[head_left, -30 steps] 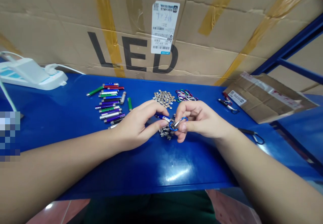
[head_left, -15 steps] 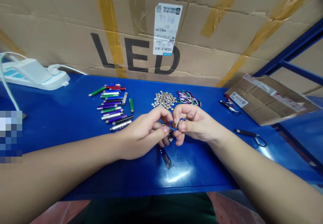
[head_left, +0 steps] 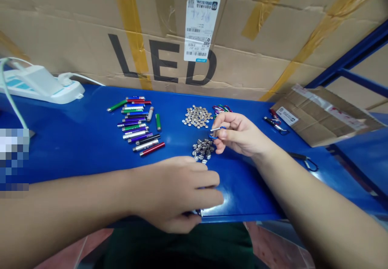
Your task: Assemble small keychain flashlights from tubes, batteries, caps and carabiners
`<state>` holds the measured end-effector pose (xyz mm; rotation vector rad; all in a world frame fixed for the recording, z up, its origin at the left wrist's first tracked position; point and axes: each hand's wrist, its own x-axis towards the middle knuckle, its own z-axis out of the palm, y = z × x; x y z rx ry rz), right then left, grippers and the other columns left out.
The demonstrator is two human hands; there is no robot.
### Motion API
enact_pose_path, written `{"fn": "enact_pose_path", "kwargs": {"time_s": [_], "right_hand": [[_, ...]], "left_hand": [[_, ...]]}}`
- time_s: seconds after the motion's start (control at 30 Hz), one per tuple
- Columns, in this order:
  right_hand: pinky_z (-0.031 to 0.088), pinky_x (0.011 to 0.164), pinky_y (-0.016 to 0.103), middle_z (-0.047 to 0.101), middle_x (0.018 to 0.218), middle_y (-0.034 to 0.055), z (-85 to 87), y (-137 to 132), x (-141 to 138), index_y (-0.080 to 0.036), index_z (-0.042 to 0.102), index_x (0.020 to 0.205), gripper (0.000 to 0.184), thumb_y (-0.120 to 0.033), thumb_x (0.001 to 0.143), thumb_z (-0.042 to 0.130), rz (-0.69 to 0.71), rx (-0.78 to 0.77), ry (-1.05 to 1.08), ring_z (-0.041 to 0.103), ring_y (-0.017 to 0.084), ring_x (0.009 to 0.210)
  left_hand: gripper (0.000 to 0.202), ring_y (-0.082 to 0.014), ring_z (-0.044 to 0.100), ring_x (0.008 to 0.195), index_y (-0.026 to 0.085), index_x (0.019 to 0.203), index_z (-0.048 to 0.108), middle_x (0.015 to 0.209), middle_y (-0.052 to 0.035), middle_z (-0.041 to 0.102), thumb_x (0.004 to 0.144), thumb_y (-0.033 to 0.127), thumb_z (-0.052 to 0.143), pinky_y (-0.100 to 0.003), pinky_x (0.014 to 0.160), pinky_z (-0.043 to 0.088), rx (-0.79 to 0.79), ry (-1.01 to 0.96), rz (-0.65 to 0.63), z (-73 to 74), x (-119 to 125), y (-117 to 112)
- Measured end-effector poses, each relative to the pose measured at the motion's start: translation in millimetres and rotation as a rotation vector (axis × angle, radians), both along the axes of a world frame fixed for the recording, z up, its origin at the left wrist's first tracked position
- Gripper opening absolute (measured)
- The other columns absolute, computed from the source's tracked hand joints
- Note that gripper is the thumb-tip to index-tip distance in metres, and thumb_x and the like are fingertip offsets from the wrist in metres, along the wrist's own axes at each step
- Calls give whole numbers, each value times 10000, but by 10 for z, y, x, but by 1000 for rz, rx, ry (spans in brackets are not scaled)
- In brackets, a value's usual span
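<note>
We find the right grip (head_left: 239,134) closed on a blue carabiner (head_left: 216,133), pinched clear of the button-cell heap (head_left: 203,148). The left grip (head_left: 176,192) curls at the tabletop's near edge (head_left: 242,219); what it holds, if anything, we cannot tell.

The left hand (head_left: 176,192) has parted from the right and dropped to the front edge of the bench (head_left: 242,216), its fingers (head_left: 206,188) curled, with a small metal piece (head_left: 197,212) showing beneath. The right hand (head_left: 239,135) has risen alone, now pinching a blue carabiner (head_left: 216,133). A pile of button cells (head_left: 203,149) has come into full view, and a red penlight (head_left: 152,149) has appeared at the near end of the row
</note>
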<state>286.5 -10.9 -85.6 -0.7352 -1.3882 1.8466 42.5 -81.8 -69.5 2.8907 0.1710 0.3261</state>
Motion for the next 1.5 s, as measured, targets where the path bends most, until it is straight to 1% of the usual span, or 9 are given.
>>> {"fn": "enact_pose_path", "kwargs": {"time_s": [0.1, 0.23, 0.37, 0.57, 0.73, 0.87, 1.1, 1.37, 1.5], "right_hand": [[646, 579, 242, 721, 691, -28, 45, 43, 46, -181, 655, 933, 396, -356, 761, 965, -38, 64, -6, 713, 120, 599], [611, 619, 235, 688, 734, -42, 89, 217, 283, -223, 658, 951, 368, -373, 766, 938, -332, 231, -71, 654, 99, 615], [517, 550, 266, 642, 694, -12, 0, 460, 608, -204, 704, 908, 250, -323, 772, 876, -626, 440, -544, 589, 124, 572], [446, 582, 305, 665, 700, 27, -147, 613, 710, -167, 743, 985, 259, -374, 830, 756, -627, 457, -884, 556, 154, 579], [420, 648, 332, 631, 645, 7, -60, 530, 634, -180, 734, 1035, 241, -352, 870, 703, -823, 610, -1108, 566, 186, 620], [392, 585, 297, 575, 647, -8, 48, 307, 399, -198, 648, 848, 300, -483, 940, 645, -531, 619, -770, 472, 140, 572], [425, 633, 270, 603, 693, 9, 158, -164, -147, -176, 619, 770, 394, -440, 1058, 566, -119, 710, -575, 533, 129, 656], [355, 445, 207, 466, 608, -68, 99, -167, -184, -188, 570, 793, 420, -532, 959, 745, 73, 80, -198, 412, 75, 489], [313, 433, 196, 441, 591, -83, 93, -157, -168, -191, 556, 783, 388, -452, 928, 803, 123, -26, -85, 351, 65, 484]], "left_hand": [[101, -207, 612, 812, 226, 1030, 681, 1039, -35, 718, 940, 242, 639, -398, 722, 474, 27, 39, 3, -18, 1, 53], [150, -187, 612, 796, 212, 945, 681, 961, -26, 716, 1038, 231, 565, -368, 718, 486, 55, 91, 14, -63, 11, 93], [173, -189, 626, 806, 199, 945, 685, 965, -28, 720, 1065, 266, 579, -362, 739, 487, 58, 89, 55, -93, 21, 99], [221, -215, 673, 805, 183, 1076, 678, 911, -29, 736, 1096, 328, 513, -369, 757, 494, -7, -31, 141, -109, 11, 127], [217, -240, 740, 865, 210, 1130, 640, 986, -32, 782, 1103, 353, 479, -351, 716, 483, -67, -109, 458, -137, 9, 147], [150, -235, 733, 867, 227, 1071, 628, 991, -15, 776, 1053, 364, 569, -334, 710, 476, -214, -184, 731, -113, 3, 201], [122, -247, 711, 861, 208, 1097, 617, 999, -39, 752, 1043, 292, 548, -361, 741, 482, -162, -279, 827, -124, 28, 283], [213, -242, 672, 828, 185, 1057, 697, 895, -43, 758, 1089, 322, 537, -375, 779, 415, 144, -319, 656, -152, -56, 432], [383, -222, 614, 701, 163, 944, 709, 714, -32, 653, 1111, 405, 464, -353, 725, 386, 103, -189, 610, -134, -66, 497]]}}
